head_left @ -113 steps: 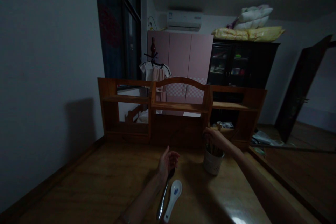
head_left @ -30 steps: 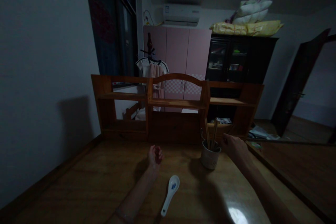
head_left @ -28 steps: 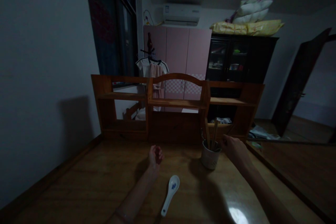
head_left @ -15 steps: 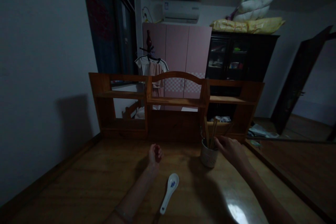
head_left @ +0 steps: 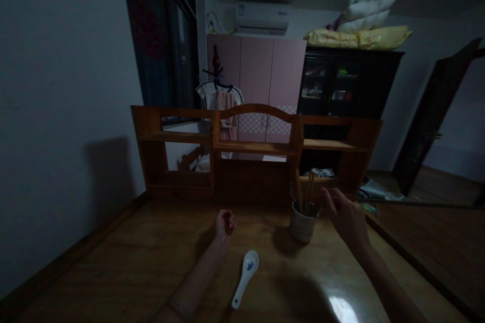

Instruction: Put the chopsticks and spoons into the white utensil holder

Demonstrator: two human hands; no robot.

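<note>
My left hand (head_left: 225, 222) rests over the table with its fingers curled in, and nothing shows in them. In front of it and to the right, a white porcelain spoon (head_left: 245, 278) with a blue motif in its bowl lies on the wood. A pale patterned cup (head_left: 302, 228) stands upright farther back on the right, with several wooden chopsticks (head_left: 309, 192) leaning inside. My right hand (head_left: 346, 214) is raised just right of the cup, apart from it, fingers bent together. Whether it pinches something thin is too dark to tell.
Behind the cup, a wooden shelf unit (head_left: 253, 149) runs along the table's (head_left: 151, 262) far edge. The wall (head_left: 68, 111) borders the left side. Beyond stand a pink wardrobe (head_left: 255, 70), a dark cabinet (head_left: 373, 86) and a coat rack with clothes (head_left: 220, 93).
My right hand has moved up and to the right, away from the cup's rim. My left hand, the spoon and the cup have stayed almost where they were.
</note>
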